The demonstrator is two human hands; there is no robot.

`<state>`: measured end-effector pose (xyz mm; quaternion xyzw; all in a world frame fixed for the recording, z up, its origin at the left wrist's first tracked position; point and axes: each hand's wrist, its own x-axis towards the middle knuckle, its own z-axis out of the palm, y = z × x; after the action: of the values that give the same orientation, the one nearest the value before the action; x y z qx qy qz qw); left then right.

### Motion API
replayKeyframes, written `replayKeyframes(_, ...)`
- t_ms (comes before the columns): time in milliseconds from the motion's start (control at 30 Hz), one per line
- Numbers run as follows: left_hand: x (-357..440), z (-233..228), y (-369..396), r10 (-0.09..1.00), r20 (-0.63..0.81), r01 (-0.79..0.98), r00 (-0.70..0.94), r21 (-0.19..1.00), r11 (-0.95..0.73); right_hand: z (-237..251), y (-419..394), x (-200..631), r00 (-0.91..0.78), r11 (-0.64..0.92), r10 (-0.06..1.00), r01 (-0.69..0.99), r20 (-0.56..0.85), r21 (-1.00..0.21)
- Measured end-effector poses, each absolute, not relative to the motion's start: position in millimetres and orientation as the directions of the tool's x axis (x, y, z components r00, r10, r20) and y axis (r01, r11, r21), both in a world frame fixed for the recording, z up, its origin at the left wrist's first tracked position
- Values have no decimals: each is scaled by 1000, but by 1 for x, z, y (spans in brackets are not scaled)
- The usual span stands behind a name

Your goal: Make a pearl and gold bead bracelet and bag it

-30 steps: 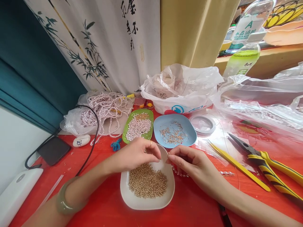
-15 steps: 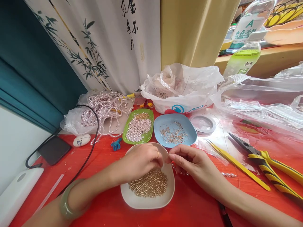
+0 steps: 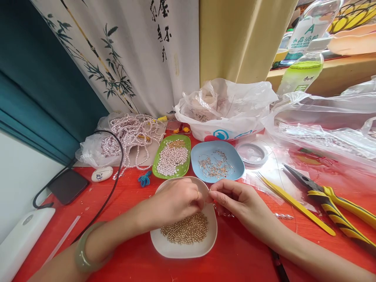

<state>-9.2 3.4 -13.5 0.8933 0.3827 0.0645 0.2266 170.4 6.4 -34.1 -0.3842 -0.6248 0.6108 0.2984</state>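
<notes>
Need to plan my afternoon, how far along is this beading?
Early on. Done: a short beaded strand lies by the right hand. In hand: both hands pinch together over the white dish, left hand over the gold beads. Left: that heap, plus pearls in the green dish.

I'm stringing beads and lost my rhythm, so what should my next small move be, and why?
Probably slide a gold bead onto the thread. Your left hand is pinched over the white dish of gold beads, and your right hand meets it fingertip to fingertip, with a beaded strand trailing off beyond it.
</notes>
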Motion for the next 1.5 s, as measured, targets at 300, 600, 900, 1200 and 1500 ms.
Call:
replayKeyframes(300, -10, -14, 5, 871, -84, 726, 484, 594, -346, -34, 5, 171, -516, -39, 851, 115, -93, -993)
replayKeyframes(600, -11, -14, 17, 905, -290, 217, 311, 949, 230, -35, 5, 171, -523, -42, 846, 132, -106, -990)
replayKeyframes(900, -11, -13, 19, 902, -327, -24, 282, 937, 348, -33, 4, 171, -540, -84, 832, 107, -128, -991)
replayKeyframes(1200, -10, -15, 17, 907, -268, -68, 325, 950, 305, -34, 3, 171, -541, -118, 828, 91, -149, -989)
replayKeyframes(1500, -9, -17, 16, 904, -285, -59, 318, 946, 319, -33, 3, 170, -539, -140, 826, 92, -167, -986)
